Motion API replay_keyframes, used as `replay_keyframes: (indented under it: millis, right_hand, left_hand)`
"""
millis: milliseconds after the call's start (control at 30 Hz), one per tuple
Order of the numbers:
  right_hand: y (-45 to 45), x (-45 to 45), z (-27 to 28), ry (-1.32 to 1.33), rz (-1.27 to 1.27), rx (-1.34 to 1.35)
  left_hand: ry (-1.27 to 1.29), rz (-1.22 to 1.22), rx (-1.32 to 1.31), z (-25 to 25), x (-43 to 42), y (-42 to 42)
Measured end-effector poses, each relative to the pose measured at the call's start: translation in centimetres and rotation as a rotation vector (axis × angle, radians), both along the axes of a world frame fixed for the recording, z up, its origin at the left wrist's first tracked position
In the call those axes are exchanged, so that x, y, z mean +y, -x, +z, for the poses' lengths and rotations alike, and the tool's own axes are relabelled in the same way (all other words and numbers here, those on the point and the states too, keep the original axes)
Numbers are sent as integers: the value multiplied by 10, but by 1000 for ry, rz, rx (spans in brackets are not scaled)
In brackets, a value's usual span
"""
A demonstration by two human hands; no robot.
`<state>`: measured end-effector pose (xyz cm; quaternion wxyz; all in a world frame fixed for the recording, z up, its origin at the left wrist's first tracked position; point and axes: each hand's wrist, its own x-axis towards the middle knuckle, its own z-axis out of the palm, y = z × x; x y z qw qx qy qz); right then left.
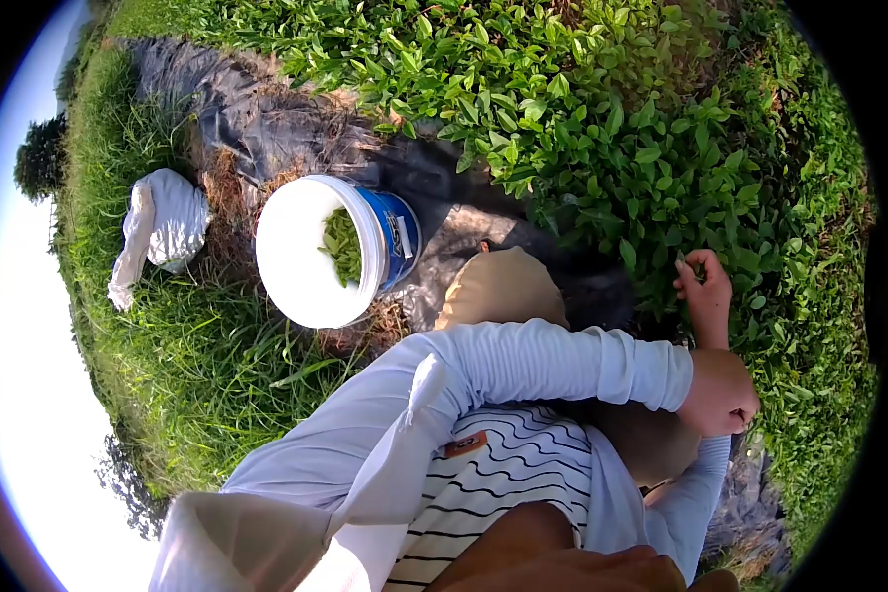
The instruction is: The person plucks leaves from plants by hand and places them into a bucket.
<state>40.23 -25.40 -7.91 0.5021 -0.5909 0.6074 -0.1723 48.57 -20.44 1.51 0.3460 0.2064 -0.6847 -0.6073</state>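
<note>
Left hand [724,397] curled, right hand [703,288] pinched, seemingly, beside bush [602,158]; left, bucket [301,252] label [399,237] I can't read

And here the right hand [710,288] has its fingers [694,266] right at the bushes [602,128], foliage in front of them and on both sides! Just behind those fingers comes the left hand [722,397], in line with the right forearm [708,326]. Off to the fingers' left, a knee [503,286], then the bucket [393,237], well apart, leaves [341,247] inside it. Ground sheet [444,183] stretches between bucket and bushes. Farther left again, beyond the bucket, a sack [173,222] sits beside the grass [227,335]!
</note>
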Motion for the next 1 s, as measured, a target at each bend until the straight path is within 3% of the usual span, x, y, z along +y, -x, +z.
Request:
replay_keyframes:
  millis: [133,200,333,400,500,567,633,733,867,1000]
  right_hand:
    - [20,17,25,-599,-58,-235]
    - [28,19,34,-561,-150,-330]
    - [30,10,34,-261,-346,-225]
    - [22,1,29,-73,-307,-140]
    - [15,-11,11,416,-47,149]
    - [14,-12,4,466,-20,187]
    - [14,-10,3,143,-193,10]
    - [29,7,7,-84,-191,-42]
    - [48,18,9,-39,-317,-142]
    - [65,14,-1,87,-476,-266]
  left_hand:
    - [37,-90,-80,4,-3,-6]
    - [10,-114,-98,7,-1,-7]
    - [19,-131,-27,4,0,-1]
    - [7,-126,-15,5,2,-1]
    - [9,-122,-8,4,3,0]
    - [15,-145,-48,4,1,-2]
    - [17,-193,-125,2,-5,-6]
    - [79,-350,-310,-8,-18,-9]
    - [199,-383,-432,-9,-18,-15]
    - [234,-490,-940,-8,-23,-25]
